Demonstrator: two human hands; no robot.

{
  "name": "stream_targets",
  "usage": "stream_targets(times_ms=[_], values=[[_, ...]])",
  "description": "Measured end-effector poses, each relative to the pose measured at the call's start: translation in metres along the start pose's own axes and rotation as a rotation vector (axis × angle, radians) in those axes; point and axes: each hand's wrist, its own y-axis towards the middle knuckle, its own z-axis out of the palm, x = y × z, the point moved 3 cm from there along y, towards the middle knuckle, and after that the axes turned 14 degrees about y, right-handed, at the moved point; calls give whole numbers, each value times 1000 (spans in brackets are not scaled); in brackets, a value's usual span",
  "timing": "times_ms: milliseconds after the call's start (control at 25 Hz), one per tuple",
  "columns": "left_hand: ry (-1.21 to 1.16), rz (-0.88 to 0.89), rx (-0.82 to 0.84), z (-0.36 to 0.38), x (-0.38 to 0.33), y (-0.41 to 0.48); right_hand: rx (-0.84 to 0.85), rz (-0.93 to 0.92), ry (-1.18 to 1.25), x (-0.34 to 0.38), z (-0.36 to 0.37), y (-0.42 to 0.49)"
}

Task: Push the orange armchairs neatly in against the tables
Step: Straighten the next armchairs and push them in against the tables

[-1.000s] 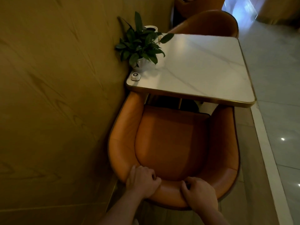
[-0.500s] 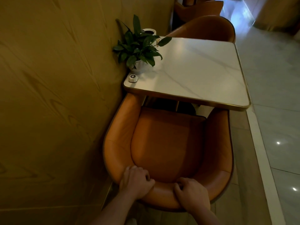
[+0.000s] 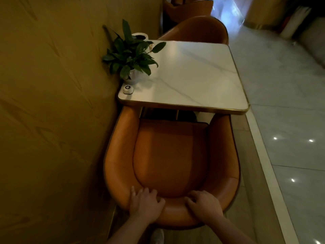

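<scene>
Left hand (image 3: 146, 203), right hand (image 3: 204, 206) grip armchair (image 3: 168, 155) backrest; wall (image 3: 52, 120) alongside; table (image 3: 193, 76), plant (image 3: 130, 53) ahead.

Wood-grain wall (image 3: 52, 120) left, glossy tiled floor (image 3: 290, 103) right, dim

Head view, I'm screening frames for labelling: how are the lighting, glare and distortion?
Head view: dim, warm light; the table top shows a soft sheen; bright specks glare on the floor; wide-angle stretch toward the frame edges; the armchair is slightly soft.
</scene>
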Motion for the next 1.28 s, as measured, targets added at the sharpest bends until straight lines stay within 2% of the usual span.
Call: stream_targets(times_ms=[160,360,520,760,960,1280], values=[[-23,23,39,-19,6,7,90,59,126,5,-7,8],[-80,21,-120,-66,19,30,21,65,140,9,-15,19],[-74,22,-177,-89,28,37,3,71,122,16,-30,28],[-36,31,-326,-138,17,49,-166,-49,76,44,-96,52],[11,42,-409,-176,-23,62,-308,-149,43,38,-157,73],[-7,-59,-466,-226,-141,89,-348,-301,20,-35,-277,94]])
